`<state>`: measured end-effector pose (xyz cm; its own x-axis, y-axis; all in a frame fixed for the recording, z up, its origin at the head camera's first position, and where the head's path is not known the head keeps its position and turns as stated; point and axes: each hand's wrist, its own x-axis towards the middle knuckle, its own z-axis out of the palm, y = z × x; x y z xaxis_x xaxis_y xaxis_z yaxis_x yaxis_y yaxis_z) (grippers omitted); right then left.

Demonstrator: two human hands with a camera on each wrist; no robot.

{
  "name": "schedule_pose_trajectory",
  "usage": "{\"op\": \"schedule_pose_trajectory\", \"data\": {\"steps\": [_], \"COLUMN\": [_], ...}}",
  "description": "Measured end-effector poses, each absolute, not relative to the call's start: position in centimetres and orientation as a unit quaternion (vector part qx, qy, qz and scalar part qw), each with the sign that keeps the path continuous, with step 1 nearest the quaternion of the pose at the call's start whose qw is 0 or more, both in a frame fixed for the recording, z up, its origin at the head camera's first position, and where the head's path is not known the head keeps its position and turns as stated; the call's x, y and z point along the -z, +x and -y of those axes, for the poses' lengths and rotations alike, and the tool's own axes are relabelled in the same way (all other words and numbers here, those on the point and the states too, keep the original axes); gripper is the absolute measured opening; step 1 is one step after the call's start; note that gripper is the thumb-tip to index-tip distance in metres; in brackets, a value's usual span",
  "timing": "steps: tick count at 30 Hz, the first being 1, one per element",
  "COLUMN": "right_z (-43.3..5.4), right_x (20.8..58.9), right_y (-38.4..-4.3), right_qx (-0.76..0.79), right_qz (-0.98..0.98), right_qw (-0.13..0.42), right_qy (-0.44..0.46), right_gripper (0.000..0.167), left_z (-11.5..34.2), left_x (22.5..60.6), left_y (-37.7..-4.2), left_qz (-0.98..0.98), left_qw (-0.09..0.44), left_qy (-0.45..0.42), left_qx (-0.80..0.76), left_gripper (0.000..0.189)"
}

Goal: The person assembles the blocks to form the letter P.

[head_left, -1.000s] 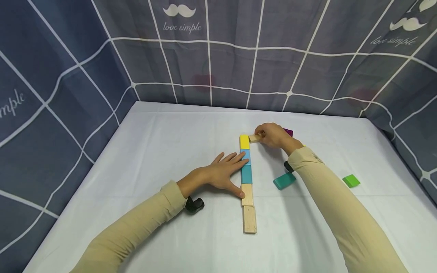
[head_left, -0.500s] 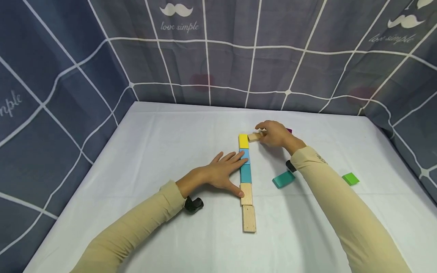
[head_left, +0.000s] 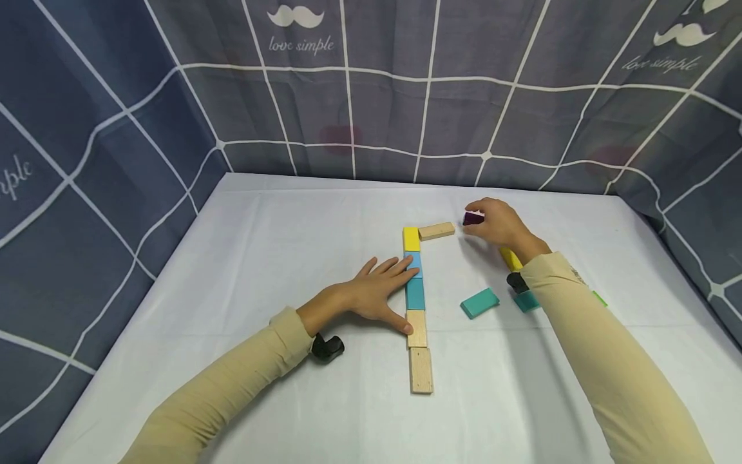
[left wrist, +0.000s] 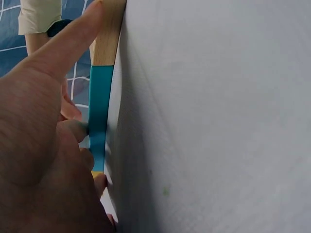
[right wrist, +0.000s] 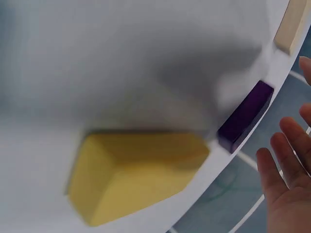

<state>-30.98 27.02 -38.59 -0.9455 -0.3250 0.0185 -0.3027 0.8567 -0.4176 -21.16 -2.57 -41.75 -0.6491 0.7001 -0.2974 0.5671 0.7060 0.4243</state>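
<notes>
My left hand (head_left: 377,296) lies with spread fingers against a straight row of wooden blocks, fingertips on the light blue block (head_left: 413,261) and thumb on a plain block (head_left: 417,336). Below the light blue one sits a teal-blue block (head_left: 415,294); the row ends far off in a yellow block (head_left: 411,238) and nearby in another plain block (head_left: 420,370). From the yellow end a plain block (head_left: 437,231) extends right at a slight slant. My right hand (head_left: 501,225) hovers around a purple block (head_left: 473,219); the right wrist view shows its fingers loose beside that block (right wrist: 245,116).
Under the right wrist lies a loose yellow block (head_left: 511,259). A teal block (head_left: 480,303) rests right of the row, with another teal block (head_left: 526,301) and a green block (head_left: 599,298) partly behind the right sleeve. A gridded curtain (head_left: 382,109) surrounds the white table (head_left: 278,245).
My right hand has let go of the slanted plain block and moved right to the purple block. The plain block stays against the yellow end. My left hand keeps its place.
</notes>
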Motion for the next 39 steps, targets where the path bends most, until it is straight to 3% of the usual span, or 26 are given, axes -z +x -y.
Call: {"op": "schedule_pose_trajectory", "data": {"steps": [19, 39], "right_z": [-29.3, -28.6], "right_x": [39.9, 40.2], "right_y": [-31.1, -30.9], "right_qx": [0.23, 0.223], "right_qz": [-0.967, -0.97], "right_qw": [0.093, 0.087], "right_qy": [-0.057, -0.04], "right_gripper": [0.06, 0.043], "left_z": [2.5, 2.5], "left_x": [41.7, 41.6], "left_y": [-21.1, -21.1], "left_qz": [-0.894, -0.894], "left_qw": [0.228, 0.227], "left_qy": [0.356, 0.355], "left_qx": [-0.15, -0.153], "left_gripper": [0.115, 0.115]}}
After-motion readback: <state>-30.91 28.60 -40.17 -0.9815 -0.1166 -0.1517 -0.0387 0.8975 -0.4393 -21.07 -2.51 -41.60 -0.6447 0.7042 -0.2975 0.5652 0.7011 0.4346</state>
